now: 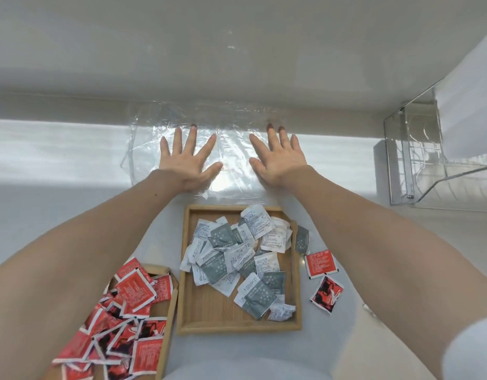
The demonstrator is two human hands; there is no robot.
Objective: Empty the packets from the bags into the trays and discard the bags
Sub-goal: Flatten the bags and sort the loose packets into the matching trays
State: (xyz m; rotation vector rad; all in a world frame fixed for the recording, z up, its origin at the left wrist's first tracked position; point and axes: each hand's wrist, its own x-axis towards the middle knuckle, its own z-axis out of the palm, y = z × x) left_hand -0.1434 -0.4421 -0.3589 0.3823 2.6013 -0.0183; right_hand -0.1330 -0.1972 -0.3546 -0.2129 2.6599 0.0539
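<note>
A clear plastic bag [234, 149] lies flat on the white table, against the back wall. My left hand [188, 160] and my right hand [278, 157] rest palm down on it, fingers spread, side by side. Nearer to me, a square wooden tray [297, 292] holds several grey and white packets [236, 259]. A second wooden tray [169, 325] at the lower left holds several red packets [127, 319], some spilling over its edges. Two red packets [321, 278] and one grey packet [302, 239] lie on the table just right of the square tray.
A clear acrylic stand [412, 157] with a metal frame sits at the right against the wall. A white object [467, 105] hangs above it. The white wall [236, 64] runs close behind the bag.
</note>
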